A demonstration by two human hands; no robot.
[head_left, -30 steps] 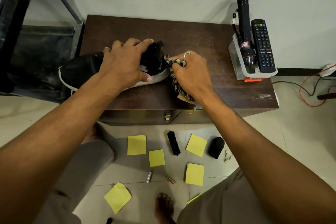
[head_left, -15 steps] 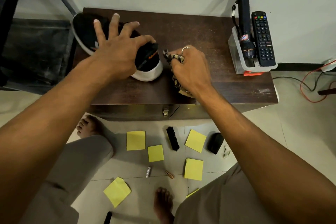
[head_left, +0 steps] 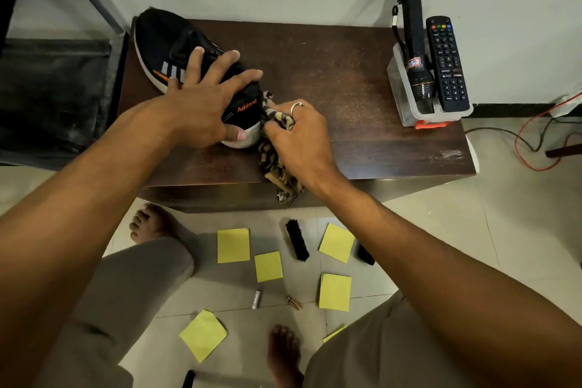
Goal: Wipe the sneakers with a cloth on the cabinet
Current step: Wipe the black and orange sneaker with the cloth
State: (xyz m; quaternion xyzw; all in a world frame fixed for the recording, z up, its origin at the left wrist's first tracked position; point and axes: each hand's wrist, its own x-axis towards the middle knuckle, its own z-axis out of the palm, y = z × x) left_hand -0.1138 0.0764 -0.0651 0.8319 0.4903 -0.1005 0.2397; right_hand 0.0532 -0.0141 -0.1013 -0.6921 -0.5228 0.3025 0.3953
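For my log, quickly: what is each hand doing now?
Left hand: open, pressing on the sneaker.
Right hand: closed, gripping the cloth.

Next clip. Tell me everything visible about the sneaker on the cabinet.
The sneaker is black, apparently fabric, with a white sole, grey side stripes, orange accents and orange lettering at the heel. It lies on the dark wooden cabinet, toe toward the far left corner, heel toward the person. The left hand rests spread over its rear, thumb on the sole. The right hand holds a patterned cloth against the heel.
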